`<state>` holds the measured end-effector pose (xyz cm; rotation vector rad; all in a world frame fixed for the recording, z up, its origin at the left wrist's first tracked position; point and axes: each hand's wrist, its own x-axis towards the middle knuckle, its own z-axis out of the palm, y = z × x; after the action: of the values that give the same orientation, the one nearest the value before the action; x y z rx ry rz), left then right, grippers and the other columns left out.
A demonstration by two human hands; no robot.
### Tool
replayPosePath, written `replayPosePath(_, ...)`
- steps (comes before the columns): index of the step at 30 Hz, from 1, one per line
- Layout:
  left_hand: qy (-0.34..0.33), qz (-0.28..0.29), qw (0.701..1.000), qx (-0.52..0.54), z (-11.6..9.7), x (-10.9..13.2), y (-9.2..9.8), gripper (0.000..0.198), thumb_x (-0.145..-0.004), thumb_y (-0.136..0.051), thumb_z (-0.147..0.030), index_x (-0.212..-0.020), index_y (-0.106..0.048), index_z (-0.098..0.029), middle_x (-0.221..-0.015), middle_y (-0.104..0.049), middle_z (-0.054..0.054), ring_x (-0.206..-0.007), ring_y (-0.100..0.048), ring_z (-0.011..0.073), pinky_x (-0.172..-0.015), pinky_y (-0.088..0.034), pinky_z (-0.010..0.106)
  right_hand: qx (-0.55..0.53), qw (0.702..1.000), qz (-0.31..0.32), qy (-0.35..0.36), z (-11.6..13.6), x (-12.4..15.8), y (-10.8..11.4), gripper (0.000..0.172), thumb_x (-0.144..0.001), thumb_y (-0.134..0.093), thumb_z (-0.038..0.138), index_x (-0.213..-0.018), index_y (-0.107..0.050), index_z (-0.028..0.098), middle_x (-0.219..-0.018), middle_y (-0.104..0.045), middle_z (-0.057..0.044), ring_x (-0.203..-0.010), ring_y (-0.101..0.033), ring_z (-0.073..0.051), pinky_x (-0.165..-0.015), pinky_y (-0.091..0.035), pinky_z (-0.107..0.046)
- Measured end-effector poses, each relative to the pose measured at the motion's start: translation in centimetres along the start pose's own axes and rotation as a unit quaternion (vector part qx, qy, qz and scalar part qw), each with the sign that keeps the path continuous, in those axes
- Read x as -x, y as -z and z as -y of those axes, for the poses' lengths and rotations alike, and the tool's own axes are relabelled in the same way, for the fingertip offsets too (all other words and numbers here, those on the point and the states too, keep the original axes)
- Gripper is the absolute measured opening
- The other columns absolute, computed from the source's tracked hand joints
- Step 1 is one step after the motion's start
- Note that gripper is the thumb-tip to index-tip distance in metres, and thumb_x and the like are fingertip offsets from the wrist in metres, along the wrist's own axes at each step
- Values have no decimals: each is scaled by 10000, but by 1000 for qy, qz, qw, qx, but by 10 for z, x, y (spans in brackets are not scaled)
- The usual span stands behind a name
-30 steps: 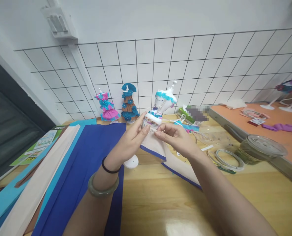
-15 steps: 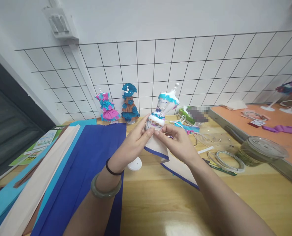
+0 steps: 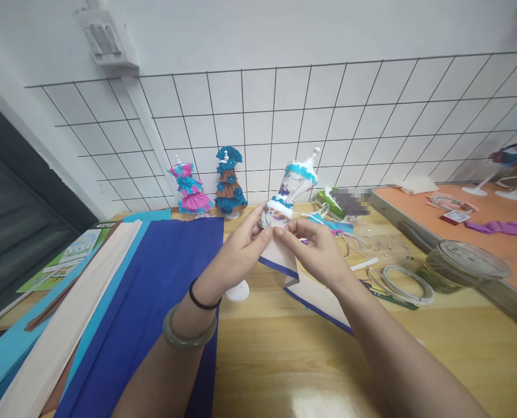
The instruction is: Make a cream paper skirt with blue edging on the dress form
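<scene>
A small white dress form (image 3: 300, 183) with turquoise, blue and purple trim leans to the right above the table. My left hand (image 3: 245, 241) is wrapped round its lower left side. With thumb and fingers closed, my right hand (image 3: 313, 247) pinches a cream paper strip (image 3: 280, 255) with a blue edge against the form's bottom. The strip folds below the hands and runs on to the right under my right forearm. A round white base (image 3: 237, 291) lies on the table beside my left wrist.
Blue crepe paper (image 3: 167, 273) and cream and turquoise strips cover the left side. Two dressed forms, one pink (image 3: 193, 191) and one teal-brown (image 3: 230, 186), stand by the wall grid. At right are tape rings (image 3: 406, 284), a clear round container (image 3: 463, 267) and an orange board (image 3: 450, 203).
Both hands and the dress form have shifted very slightly to the right. The cream strip's upper part has moved with them.
</scene>
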<state>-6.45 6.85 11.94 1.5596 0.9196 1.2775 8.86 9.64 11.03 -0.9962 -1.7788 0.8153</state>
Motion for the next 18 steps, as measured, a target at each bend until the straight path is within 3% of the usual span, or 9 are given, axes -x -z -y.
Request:
replayPosePath(3, -1, -24, 996, -82, 4, 0, 3, 493, -884, -486, -375, -1358, -393, -277, -879, -566, 30, -776, -534, 171, -693, -469, 300, 4, 1000, -4, -12, 0, 0, 2, 363, -793, -590, 469, -606, -529, 164, -584, -495, 18, -574, -433, -107, -524, -319, -235)
replayPosePath(7, -20, -48, 987, -150, 5, 0, 4, 526, -907, -448, -359, -1407, -307, -277, -801, -496, 15, -707, -468, 147, -663, -444, 298, -13, 1000, -7, 6, 3, 2, 4, 308, -800, -604, 422, -643, -543, 164, -606, -515, 17, -586, -443, -107, -534, -334, -236)
replayPosePath(12, -38, -49, 988, -143, 3, 1, 1, 516, -915, -433, -348, -1407, -288, -295, -782, -499, 6, -651, -453, 133, -610, -420, 277, -26, 996, 12, 82, 7, 6, 6, 175, -853, -564, 324, -814, -631, 167, -767, -633, -22, -704, -544, -137, -643, -414, -255)
replayPosePath(18, -59, -59, 985, -151, 3, 2, -1, 520, -908, -445, -347, -1403, -307, -270, -793, -537, 13, -736, -511, 165, -720, -451, 316, 65, 980, -8, 189, 11, 9, 7, 85, -853, -577, 211, -852, -647, 162, -777, -665, -20, -698, -568, -119, -645, -416, -233)
